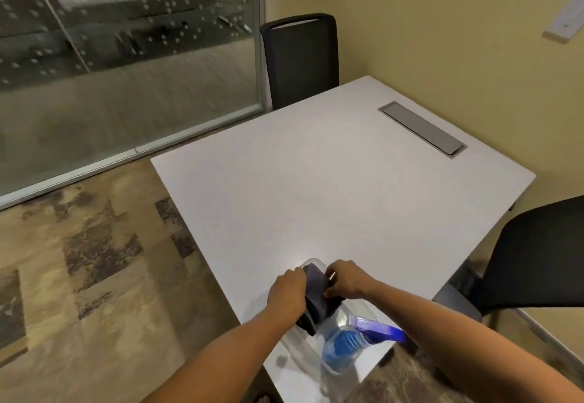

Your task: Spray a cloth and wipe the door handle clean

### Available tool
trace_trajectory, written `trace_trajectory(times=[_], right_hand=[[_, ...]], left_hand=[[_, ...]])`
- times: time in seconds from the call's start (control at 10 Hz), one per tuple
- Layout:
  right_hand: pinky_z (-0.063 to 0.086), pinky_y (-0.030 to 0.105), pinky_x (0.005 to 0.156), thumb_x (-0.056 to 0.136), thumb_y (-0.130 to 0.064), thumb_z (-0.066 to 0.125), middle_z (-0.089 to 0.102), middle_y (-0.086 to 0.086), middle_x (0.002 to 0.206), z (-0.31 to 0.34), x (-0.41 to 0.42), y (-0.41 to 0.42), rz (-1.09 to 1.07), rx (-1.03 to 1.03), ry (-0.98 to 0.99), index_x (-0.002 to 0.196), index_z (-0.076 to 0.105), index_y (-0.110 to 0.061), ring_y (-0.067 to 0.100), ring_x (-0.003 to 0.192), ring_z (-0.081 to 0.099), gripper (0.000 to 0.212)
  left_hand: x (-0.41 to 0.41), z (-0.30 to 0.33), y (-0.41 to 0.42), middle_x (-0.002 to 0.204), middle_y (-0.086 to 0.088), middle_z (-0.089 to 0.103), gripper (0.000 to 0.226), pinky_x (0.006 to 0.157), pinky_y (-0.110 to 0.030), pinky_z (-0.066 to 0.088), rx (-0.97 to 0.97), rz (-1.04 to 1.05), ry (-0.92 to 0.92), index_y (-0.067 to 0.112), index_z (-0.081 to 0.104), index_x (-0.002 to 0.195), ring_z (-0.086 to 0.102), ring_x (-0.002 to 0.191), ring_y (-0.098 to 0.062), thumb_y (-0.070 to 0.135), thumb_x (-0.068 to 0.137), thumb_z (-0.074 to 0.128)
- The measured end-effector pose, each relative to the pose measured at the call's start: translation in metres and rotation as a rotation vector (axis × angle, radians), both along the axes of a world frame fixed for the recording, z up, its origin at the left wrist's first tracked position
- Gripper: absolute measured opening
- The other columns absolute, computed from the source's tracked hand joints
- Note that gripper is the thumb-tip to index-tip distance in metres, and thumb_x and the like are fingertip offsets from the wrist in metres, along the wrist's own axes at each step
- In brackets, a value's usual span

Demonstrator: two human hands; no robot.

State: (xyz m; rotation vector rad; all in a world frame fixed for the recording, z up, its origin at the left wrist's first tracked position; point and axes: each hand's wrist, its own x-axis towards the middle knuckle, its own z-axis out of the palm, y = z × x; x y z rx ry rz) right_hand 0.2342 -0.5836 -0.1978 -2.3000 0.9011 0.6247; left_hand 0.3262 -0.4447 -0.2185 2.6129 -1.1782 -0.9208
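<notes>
Both of your hands meet at the near edge of the white table (pixel 316 187), close to its near corner. Your left hand (pixel 289 292) has its grip clamped on the left side of a dark grey cloth (pixel 316 295), fingers curled over the folded fabric. Your right hand (pixel 343 279) has its grip pinched together on the cloth's right edge, so the fabric sits bunched between the two hands. The cloth appears to lie in or over a clear plastic container (pixel 313 265), whose rounded rim shows just beyond your knuckles; whether the fabric touches its floor is hard to tell. Just beside the cloth, nearer to you and under your right forearm, stands a clear spray bottle (pixel 344 349) with a blue collar and a blue trigger head pointing toward the right edge of the table. Neither hand touches the bottle. A grey cable hatch (pixel 423 129) is set flush into the table near its far right corner. One black chair (pixel 300 61) stands at the far side, another (pixel 537 254) at the right side.
</notes>
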Motion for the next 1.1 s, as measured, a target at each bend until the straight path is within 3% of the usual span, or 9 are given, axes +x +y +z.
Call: trace_trajectory(times=[0.1,0.3,0.4,0.5,0.6,0.7,0.8,0.9,1.1], right_hand=[[0.055,0.036,0.089,0.084,-0.025,0.069,0.073,0.013,0.110,-0.012,0.008,0.004,0.079,-0.038,0.057,0.110,0.071,-0.006,0.027,0.098,0.068,0.033],[0.054,0.036,0.089,0.095,-0.027,0.057,0.070,0.018,0.112,-0.028,0.014,0.007,0.204,-0.064,0.174,0.111,0.068,0.000,0.031,0.100,0.067,0.033],[0.054,0.036,0.087,0.096,-0.019,0.051,0.071,0.019,0.111,-0.033,0.014,0.009,0.268,-0.086,0.196,0.109,0.068,0.001,0.032,0.099,0.067,0.029],[0.055,0.037,0.090,0.095,-0.017,0.052,0.070,0.016,0.114,-0.033,0.013,0.011,0.272,-0.128,0.157,0.117,0.063,-0.005,0.030,0.101,0.067,0.028],[0.054,0.040,0.093,0.094,-0.023,0.053,0.066,0.016,0.121,-0.026,0.011,0.012,0.293,-0.133,0.097,0.132,0.047,-0.010,0.031,0.105,0.065,0.041],[0.049,0.039,0.098,0.092,-0.028,0.058,0.063,0.014,0.133,-0.008,0.009,-0.005,0.347,-0.015,0.059,0.142,0.044,-0.015,0.030,0.116,0.061,0.053],[0.050,0.034,0.100,0.095,-0.032,0.061,0.058,0.010,0.141,0.007,0.007,-0.018,0.338,0.031,0.046,0.152,0.034,-0.016,0.026,0.121,0.061,0.066],[0.041,0.033,0.106,0.096,-0.036,0.060,0.058,0.008,0.142,0.027,0.002,-0.025,0.385,-0.018,0.005,0.153,0.033,-0.017,0.026,0.124,0.058,0.066],[0.037,0.036,0.111,0.097,-0.033,0.060,0.047,0.010,0.151,0.064,-0.021,-0.024,0.552,-0.152,-0.143,0.151,0.036,-0.014,0.027,0.134,0.048,0.062]], left_hand=[[-0.011,-0.010,0.000,0.115,-0.007,0.070,0.025,0.087,-0.030,0.054,0.013,0.036,0.014,0.012,0.060,0.128,0.070,0.100,-0.024,0.022,0.105,0.058],[-0.002,-0.035,-0.002,0.129,-0.021,0.064,0.030,0.094,-0.041,0.048,-0.004,0.086,0.126,-0.004,0.056,0.131,0.062,0.118,-0.038,0.007,0.108,0.039],[0.002,-0.037,-0.006,0.130,-0.022,0.065,0.037,0.090,-0.037,0.045,0.000,0.136,0.211,-0.002,0.057,0.130,0.062,0.111,-0.035,0.014,0.109,0.031],[0.003,-0.030,-0.008,0.123,-0.017,0.068,0.033,0.082,-0.031,0.039,-0.002,0.193,0.274,0.009,0.057,0.113,0.061,0.101,-0.032,0.023,0.108,0.028],[0.005,-0.023,-0.008,0.099,-0.011,0.065,0.024,0.083,-0.037,0.049,0.018,0.173,0.267,0.019,0.044,0.101,0.060,0.094,-0.030,0.036,0.109,0.029],[0.000,-0.010,-0.008,0.105,-0.011,0.070,0.040,0.092,-0.036,0.052,-0.021,0.254,0.288,0.010,0.066,0.110,0.065,0.104,-0.032,0.031,0.107,0.032],[-0.008,-0.003,-0.004,0.129,-0.016,0.065,0.031,0.101,-0.041,0.052,0.012,0.201,0.193,0.004,0.058,0.131,0.064,0.116,-0.034,0.017,0.107,0.043],[-0.022,0.016,0.001,0.156,-0.009,0.048,0.047,0.114,-0.039,0.042,-0.052,0.112,0.110,0.021,0.037,0.156,0.051,0.136,-0.030,0.032,0.111,0.037],[-0.044,0.049,0.022,0.175,-0.008,0.009,0.075,0.127,-0.039,0.023,-0.127,0.151,-0.101,0.015,0.019,0.165,0.018,0.159,-0.030,0.025,0.103,0.060]])
